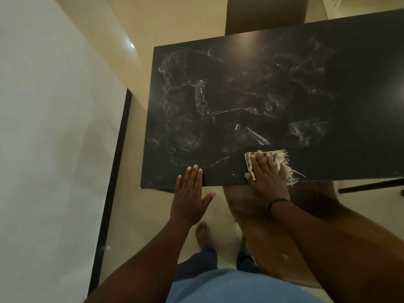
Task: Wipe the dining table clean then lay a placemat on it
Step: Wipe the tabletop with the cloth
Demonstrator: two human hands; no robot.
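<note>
You are pressing a frayed, striped cloth [267, 162] flat against the near edge of the dark dining table [349, 88] with your right hand [265, 179], palm down and fingers spread across the fabric rather than curled around it, so it is pinned, not pinched. Your left hand [191, 193] is lying open and empty just beside it, fingertips resting on the table's near edge, holding nothing. The cloth is sitting at the front edge, with its fringe trailing off to the right. Pale streaks and smears [218, 101] are spreading across the tabletop away from you and to the left of the cloth, toward the far-left corner; the surface to the far right is looking darker and cleaner. The unwiped area is therefore lying forward and leftward of your right hand, the hand already on the cloth. A wooden chair [273, 237] is standing beneath your right forearm. No placemat is showing anywhere in view, so the wiping stage appears unfinished.
</note>
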